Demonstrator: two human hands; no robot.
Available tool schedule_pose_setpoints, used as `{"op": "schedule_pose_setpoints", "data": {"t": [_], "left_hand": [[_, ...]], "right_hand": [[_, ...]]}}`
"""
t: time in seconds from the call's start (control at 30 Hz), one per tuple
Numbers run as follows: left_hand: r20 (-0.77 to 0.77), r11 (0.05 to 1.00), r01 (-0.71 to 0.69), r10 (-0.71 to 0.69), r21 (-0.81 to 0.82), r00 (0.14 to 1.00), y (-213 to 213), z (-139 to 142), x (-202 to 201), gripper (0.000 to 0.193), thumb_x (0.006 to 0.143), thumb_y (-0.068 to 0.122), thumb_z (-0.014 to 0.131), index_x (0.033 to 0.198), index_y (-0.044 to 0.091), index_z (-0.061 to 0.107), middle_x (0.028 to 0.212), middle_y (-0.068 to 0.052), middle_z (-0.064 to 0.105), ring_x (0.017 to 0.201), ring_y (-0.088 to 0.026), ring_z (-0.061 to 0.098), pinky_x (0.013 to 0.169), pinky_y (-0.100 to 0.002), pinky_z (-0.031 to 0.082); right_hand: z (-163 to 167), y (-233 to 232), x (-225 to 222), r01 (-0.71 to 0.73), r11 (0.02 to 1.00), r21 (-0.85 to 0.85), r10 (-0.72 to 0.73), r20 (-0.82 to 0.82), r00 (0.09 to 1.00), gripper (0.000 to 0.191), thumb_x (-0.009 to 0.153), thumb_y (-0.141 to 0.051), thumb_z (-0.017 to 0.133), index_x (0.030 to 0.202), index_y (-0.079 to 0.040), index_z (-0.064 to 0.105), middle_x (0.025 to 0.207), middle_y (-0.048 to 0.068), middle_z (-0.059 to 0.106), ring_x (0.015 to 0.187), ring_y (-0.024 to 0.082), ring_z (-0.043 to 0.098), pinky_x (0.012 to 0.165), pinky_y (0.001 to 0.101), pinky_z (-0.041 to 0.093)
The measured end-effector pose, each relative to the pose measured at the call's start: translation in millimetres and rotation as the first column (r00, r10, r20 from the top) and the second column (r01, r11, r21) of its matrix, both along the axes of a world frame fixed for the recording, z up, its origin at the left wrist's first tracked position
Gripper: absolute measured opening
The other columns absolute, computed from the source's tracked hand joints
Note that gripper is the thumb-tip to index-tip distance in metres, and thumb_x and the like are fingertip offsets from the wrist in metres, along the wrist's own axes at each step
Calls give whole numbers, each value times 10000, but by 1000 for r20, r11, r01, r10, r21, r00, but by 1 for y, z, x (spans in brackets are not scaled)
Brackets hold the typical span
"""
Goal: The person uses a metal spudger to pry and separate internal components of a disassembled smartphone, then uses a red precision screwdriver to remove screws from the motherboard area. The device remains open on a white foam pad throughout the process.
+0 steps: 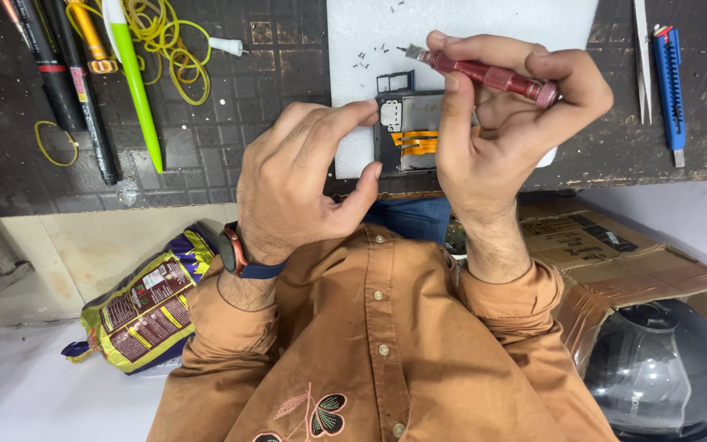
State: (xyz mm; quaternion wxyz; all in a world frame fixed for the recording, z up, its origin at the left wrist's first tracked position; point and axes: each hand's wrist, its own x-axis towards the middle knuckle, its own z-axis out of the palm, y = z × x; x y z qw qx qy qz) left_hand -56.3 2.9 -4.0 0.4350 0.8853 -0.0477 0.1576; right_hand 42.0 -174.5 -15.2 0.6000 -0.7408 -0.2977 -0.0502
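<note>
On the white mat (550,20) that covers part of the dark gridded work surface (231,155), an opened phone (407,131) lies with its back removed, showing a grey frame, a small camera block and an orange flex ribbon; its long axis runs toward and away from the person, between the two hands. The left hand (304,184) steadies the phone from its left edge, index finger stretched across the upper corner and thumb pressed against the lower side, so the fingers close on the frame in a loose pinch. The right hand (505,123) pinches a red precision screwdriver (484,74) between thumb and curled fingers; the tool lies almost level, its long axis running left to right, tip pointing left and hovering just above the phone's top edge, near a small dark tray (394,80) and scattered tiny screws (366,59). The phone thus lies directly below and slightly left of the right fingers, and the tip is nearer its upper end than its lower. Whether the tip touches anything cannot be told. Pens and markers (83,90), yellow rubber bands (169,45), tweezers (641,57) and a blue utility knife (669,82) rest well apart at the sides.
</note>
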Motion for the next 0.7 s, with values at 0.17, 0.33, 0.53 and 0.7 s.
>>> {"op": "schedule_pose_setpoints", "data": {"t": [0.17, 0.33, 0.53, 0.7], "left_hand": [[-5, 1000, -12, 12, 2, 1000, -1, -1, -1, 485, 901, 113, 817, 1328, 27, 605, 1196, -75, 704, 1037, -260, 677, 844, -330, 579], [-1, 1000, -4, 4, 5, 1000, -1, -1, -1, 482, 913, 115, 817, 1333, 20, 601, 1202, -77, 702, 1007, -255, 671, 845, -334, 574], [4, 1000, -8, 7, 20, 1000, -1, -2, -1, 483, 899, 112, 817, 1324, 27, 604, 1197, -79, 698, 1000, -263, 667, 842, -343, 572], [10, 1000, 4, -4, 11, 1000, 0, -3, 0, 482, 908, 108, 815, 1331, 26, 600, 1205, -76, 698, 1005, -257, 667, 844, -337, 574]], "right_hand": [[-5, 0, -1, -6, 1000, 23, 7, -23, 1000, 482, 1130, 153, 545, 1327, -123, 203, 1164, 248, 627, 1080, 282, 722, 1043, 344, 631], [-6, 0, -2, 21, 999, 38, -20, -21, 1000, 459, 1137, 145, 544, 1320, -115, 212, 1169, 248, 645, 1084, 271, 733, 1043, 339, 637], [-9, -2, 7, 59, 998, -7, -58, 70, 996, 370, 1147, 131, 445, 1307, -92, 198, 1247, 292, 618, 1161, 281, 704, 1059, 335, 628], [-17, -9, 15, 111, 989, -97, -99, 120, 988, 354, 1139, 134, 479, 1302, -55, 229, 1230, 169, 483, 1124, 186, 625, 971, 247, 582]]}}
